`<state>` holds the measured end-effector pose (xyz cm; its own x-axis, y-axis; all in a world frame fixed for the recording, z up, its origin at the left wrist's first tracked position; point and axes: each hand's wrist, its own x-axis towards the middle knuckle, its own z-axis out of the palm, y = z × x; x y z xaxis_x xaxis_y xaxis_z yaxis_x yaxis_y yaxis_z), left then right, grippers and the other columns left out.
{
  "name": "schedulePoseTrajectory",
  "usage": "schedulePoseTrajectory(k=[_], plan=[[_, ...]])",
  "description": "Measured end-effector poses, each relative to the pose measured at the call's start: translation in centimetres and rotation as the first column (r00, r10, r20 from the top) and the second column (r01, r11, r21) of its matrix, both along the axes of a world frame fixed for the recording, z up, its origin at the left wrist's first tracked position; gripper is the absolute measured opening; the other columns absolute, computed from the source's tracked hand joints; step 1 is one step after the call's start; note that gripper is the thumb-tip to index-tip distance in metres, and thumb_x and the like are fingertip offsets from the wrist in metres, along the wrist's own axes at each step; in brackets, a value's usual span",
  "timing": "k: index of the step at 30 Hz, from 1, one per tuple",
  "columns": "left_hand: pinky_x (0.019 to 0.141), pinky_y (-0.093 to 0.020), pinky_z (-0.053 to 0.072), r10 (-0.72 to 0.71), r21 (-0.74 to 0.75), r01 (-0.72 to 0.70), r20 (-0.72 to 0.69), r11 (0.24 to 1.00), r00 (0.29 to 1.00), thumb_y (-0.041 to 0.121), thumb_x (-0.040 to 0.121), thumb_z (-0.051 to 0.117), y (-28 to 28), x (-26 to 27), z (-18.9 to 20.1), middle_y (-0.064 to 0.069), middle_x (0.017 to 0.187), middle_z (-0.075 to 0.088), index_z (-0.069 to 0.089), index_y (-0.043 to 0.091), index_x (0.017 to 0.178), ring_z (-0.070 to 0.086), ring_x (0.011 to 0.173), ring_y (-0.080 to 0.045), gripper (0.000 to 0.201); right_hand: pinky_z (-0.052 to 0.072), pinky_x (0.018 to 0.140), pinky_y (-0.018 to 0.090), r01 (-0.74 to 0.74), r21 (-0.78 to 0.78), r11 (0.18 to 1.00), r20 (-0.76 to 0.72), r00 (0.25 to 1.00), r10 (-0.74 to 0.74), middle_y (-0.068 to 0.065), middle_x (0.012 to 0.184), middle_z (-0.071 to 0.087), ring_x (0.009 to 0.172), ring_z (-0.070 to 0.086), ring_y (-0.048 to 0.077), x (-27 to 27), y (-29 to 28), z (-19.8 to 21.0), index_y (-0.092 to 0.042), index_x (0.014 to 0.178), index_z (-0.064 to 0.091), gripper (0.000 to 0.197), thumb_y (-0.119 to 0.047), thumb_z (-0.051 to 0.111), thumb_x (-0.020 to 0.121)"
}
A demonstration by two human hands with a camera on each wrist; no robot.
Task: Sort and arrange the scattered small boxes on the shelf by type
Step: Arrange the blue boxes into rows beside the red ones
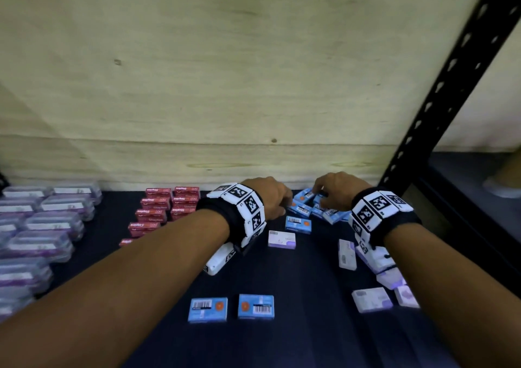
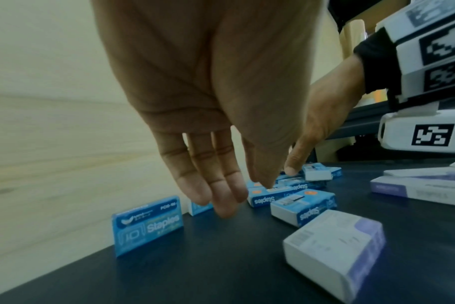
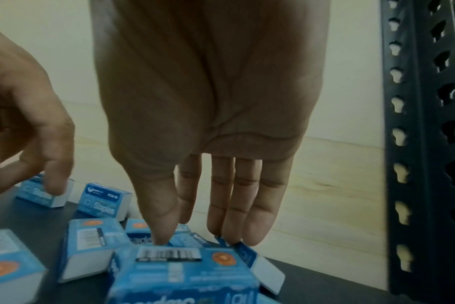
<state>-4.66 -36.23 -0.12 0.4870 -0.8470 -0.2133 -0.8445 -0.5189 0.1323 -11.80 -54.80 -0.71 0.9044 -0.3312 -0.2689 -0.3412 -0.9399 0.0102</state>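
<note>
done: red staple boxes (image 1: 165, 208) in neat rows left of the left hand; purple-lidded clear cases (image 1: 42, 226) lined up further left
left: blue staple boxes (image 1: 313, 205) in a loose heap under both hands at the shelf's back; two more blue boxes (image 1: 231, 307) nearer me; white-purple boxes (image 1: 372, 300) scattered under and behind the right wrist
progress: roughly half, my estimate
left hand (image 1: 266, 198): fingers straight and relaxed, tips down by the left edge of the blue heap; gripping nothing
right hand (image 1: 337, 188): fingers extended down, thumb and fingertips touching blue boxes on the heap; firm grasp not evident
shelf (image 1: 282, 339): dark surface
</note>
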Motion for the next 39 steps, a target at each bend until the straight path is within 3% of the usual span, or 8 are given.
schedulePoseTrajectory(k=[6,10,16,19,22,29,32,39], plan=[[0.068,-0.027,0.039,-0.03,0.001,0.03,0.043,1.0,0.999,0.037,0.094,0.055,-2.3,0.6,-0.5,0.004,0.118,0.062,0.058,0.039,0.125,0.056,0.091,-0.018,0.032,0.041,0.078,0.025,-0.113,0.065,0.991,0.029,0.993,0.111,0.005,0.123,0.066,0.093,0.058,0.02,0.7,-0.4,0.5,-0.024,0.133,0.058,0.038,-0.018,0.059,0.095],[0.07,-0.027,0.04,-0.029,0.011,0.028,0.047,1.0,0.998,0.038,0.091,0.059,-3.0,1.2,-1.3,0.002,0.121,0.061,0.059,0.038,0.126,0.06,0.101,-0.021,0.035,0.039,0.087,0.026,-0.187,0.06,0.98,-0.026,0.982,0.189,0.0,0.132,0.06,0.115,0.057,0.022,1.5,-0.4,0.6,-0.025,0.139,0.055,0.044,-0.021,0.06,0.095],[0.075,-0.029,0.047,-0.06,0.016,0.06,0.007,0.998,0.998,0.038,0.089,0.064,-3.3,2.1,-2.0,-0.001,0.117,0.063,0.056,0.034,0.131,0.061,0.102,-0.024,0.043,0.051,0.093,0.034,-0.117,0.086,0.989,-0.033,0.992,0.12,-0.002,0.124,0.067,0.109,0.062,0.021,2.6,-1.0,-0.3,-0.029,0.13,0.063,0.045,-0.026,0.072,0.086],[0.08,-0.036,0.053,-0.065,0.016,0.066,-0.027,0.998,0.997,0.037,0.087,0.067,-3.4,2.1,-1.8,-0.002,0.107,0.064,0.062,0.027,0.118,0.062,0.096,-0.025,0.032,0.053,0.092,0.037,-0.081,0.077,0.994,-0.027,0.996,0.083,0.0,0.121,0.068,0.106,0.064,0.023,2.9,-1.2,-0.5,-0.027,0.126,0.065,0.045,-0.026,0.075,0.083],[0.081,-0.037,0.054,-0.073,0.022,0.074,-0.048,0.997,0.996,0.035,0.087,0.068,-3.5,2.1,-1.6,-0.003,0.106,0.063,0.064,0.021,0.109,0.063,0.094,-0.026,0.027,0.053,0.087,0.035,-0.093,0.063,0.994,-0.017,0.995,0.095,0.001,0.119,0.068,0.104,0.064,0.024,2.7,-1.5,-0.8,-0.027,0.125,0.065,0.04,-0.027,0.072,0.086],[0.085,-0.031,0.05,-0.075,0.014,0.076,-0.053,0.997,0.996,0.031,0.092,0.063,-2.7,1.9,-1.4,-0.008,0.118,0.062,0.065,0.015,0.118,0.062,0.101,-0.027,0.03,0.04,0.077,0.03,-0.113,0.027,0.993,0.005,0.994,0.113,0.004,0.12,0.064,0.105,0.06,0.024,1.9,-1.9,-1.3,-0.022,0.125,0.06,0.035,-0.037,0.063,0.093],[0.09,-0.032,0.051,-0.053,0.019,0.054,-0.076,0.998,0.996,0.027,0.095,0.06,-1.9,2.0,-1.2,-0.007,0.118,0.065,0.066,0.013,0.118,0.062,0.104,-0.025,0.028,0.036,0.073,0.028,-0.11,0.024,0.994,0.023,0.994,0.109,0.007,0.116,0.062,0.094,0.056,0.023,1.5,-1.8,-1.2,-0.015,0.119,0.058,0.032,-0.039,0.054,0.098],[0.082,-0.024,0.04,-0.015,0.089,0.022,-0.079,0.996,0.997,0.025,0.099,0.052,0.4,2.3,-0.5,-0.006,0.121,0.064,0.064,0.013,0.122,0.059,0.108,-0.024,0.029,0.046,0.083,0.032,-0.121,0.14,0.983,0.137,0.985,0.101,0.005,0.112,0.065,0.098,0.059,0.021,0.7,-1.5,-0.4,-0.017,0.115,0.061,0.033,-0.042,0.044,0.102]])
